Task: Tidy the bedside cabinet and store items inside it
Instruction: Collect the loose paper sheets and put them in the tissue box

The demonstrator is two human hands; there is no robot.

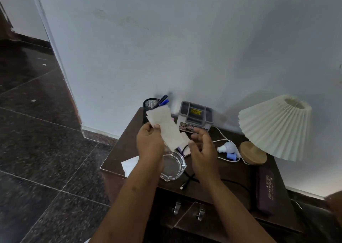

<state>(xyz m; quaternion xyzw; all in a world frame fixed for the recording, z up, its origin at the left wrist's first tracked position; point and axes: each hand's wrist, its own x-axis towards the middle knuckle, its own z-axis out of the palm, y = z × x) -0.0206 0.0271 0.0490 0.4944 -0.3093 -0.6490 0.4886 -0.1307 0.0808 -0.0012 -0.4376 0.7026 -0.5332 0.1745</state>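
Note:
My left hand (150, 141) pinches a pale folded paper sheet (166, 127) and holds it up above the dark wooden bedside cabinet (231, 172). My right hand (202, 148) is at the sheet's lower right end, thumb touching its corner, fingers loosely curled. Below my hands sits a clear glass ashtray (173, 166). Another white paper (130, 165) lies at the cabinet's left front corner. Two metal door handles (188, 211) show on the cabinet front, and the doors look closed.
A black mesh pen cup (150, 104) and a grey storage box (195, 118) stand against the wall. A light bulb (228, 147), white cable, black cable (188, 180), purple case (265, 189) and a tipped pleated lamp (273, 128) crowd the top. Dark tiled floor lies left.

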